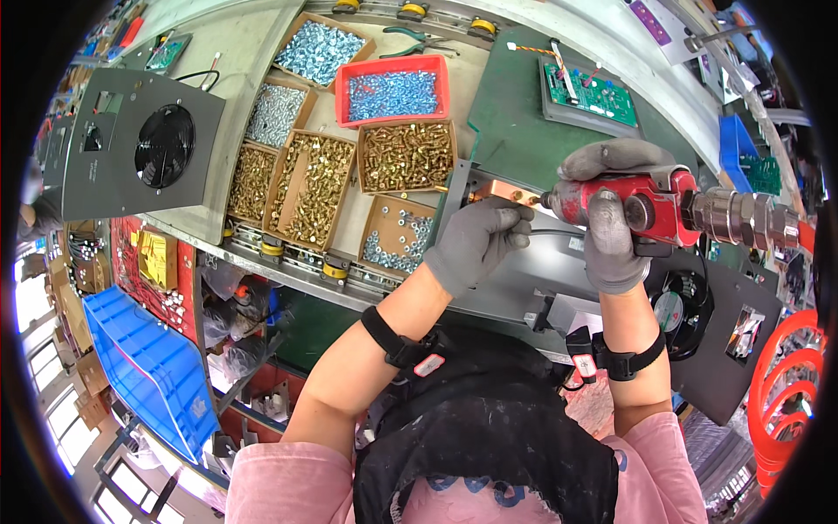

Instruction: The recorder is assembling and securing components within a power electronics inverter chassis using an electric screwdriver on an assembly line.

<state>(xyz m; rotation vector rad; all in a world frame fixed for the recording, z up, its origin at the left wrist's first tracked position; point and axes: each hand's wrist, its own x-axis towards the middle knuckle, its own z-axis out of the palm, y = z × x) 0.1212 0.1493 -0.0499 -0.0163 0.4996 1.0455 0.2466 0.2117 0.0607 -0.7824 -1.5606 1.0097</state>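
Observation:
My right hand (615,240), in a grey glove, is wrapped round a red air-powered driver (650,210) with a metal hose coupling (742,217) at its back end. The driver's nose points left at a copper piece (499,190) with brass-coloured bolts, set in a grey metal housing (515,284). Beside the copper, my gloved left hand (478,244) has its fingertips pinched together close to the driver's tip. What sits between them is hidden. A black cable (559,232) runs right from near those fingers.
Left of the housing stand boxes of brass-coloured bolts (406,155), a box of nuts (400,236) and a red tray (393,90) of bluish screws. Pliers (410,42) lie behind. A circuit board (589,92) rests far right, a fan panel (144,144) far left. An orange coiled hose (781,393) hangs right.

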